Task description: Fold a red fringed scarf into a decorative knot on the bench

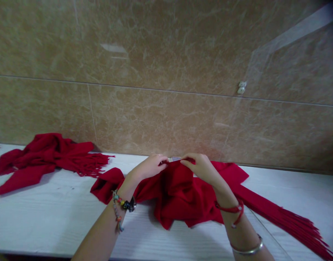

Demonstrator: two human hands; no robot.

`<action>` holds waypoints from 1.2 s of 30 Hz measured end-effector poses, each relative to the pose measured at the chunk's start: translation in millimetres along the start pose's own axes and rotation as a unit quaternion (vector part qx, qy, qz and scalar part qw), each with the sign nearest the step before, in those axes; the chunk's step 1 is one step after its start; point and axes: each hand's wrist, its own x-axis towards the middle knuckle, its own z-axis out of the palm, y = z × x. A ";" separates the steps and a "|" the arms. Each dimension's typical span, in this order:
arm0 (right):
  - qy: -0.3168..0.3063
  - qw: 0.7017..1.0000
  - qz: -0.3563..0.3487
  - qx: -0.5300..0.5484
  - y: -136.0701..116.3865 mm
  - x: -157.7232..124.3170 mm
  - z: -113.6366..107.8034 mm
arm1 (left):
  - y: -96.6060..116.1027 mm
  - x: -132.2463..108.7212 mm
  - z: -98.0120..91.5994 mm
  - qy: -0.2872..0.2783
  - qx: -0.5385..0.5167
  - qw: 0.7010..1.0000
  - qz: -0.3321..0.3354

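A red fringed scarf (180,192) lies bunched in front of me, its folds piled in the middle. One fringed end stretches out to the lower right. My left hand (153,166) pinches the scarf's upper edge between thumb and fingers. A short way to the right, my right hand (200,167) grips the same edge, thumb below and fingers bent over it. A small stretch of red cloth spans the gap between both hands. Beaded bracelets hang on my left wrist; a red cord and a silver bangle are on the right arm.
A second red fringed scarf (50,154) lies crumpled at the left, against the wall. The white wood-grain table (41,221) meets a brown marble-tiled wall (155,119). A small whitish fixture (242,87) sits on the wall. Behind my hands a small flat item (176,158) partly shows.
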 end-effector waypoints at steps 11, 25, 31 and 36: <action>-0.055 0.997 -0.044 0.028 -9.3 -4.2 16.1 | 5.9 -0.9 -4.2 -0.039 -0.093 0.995 -0.001; 0.138 0.989 0.046 -0.038 11.6 -0.5 -4.3 | -7.0 -6.0 -11.9 -0.031 -0.090 0.994 -0.050; 0.008 0.998 -0.060 -0.006 -3.1 -3.6 16.8 | 0.0 -4.6 -9.9 -0.003 -0.085 0.996 -0.025; 0.040 0.999 -0.013 0.009 -6.1 1.2 14.8 | -3.5 -6.3 -9.4 -0.057 -0.100 0.993 -0.018</action>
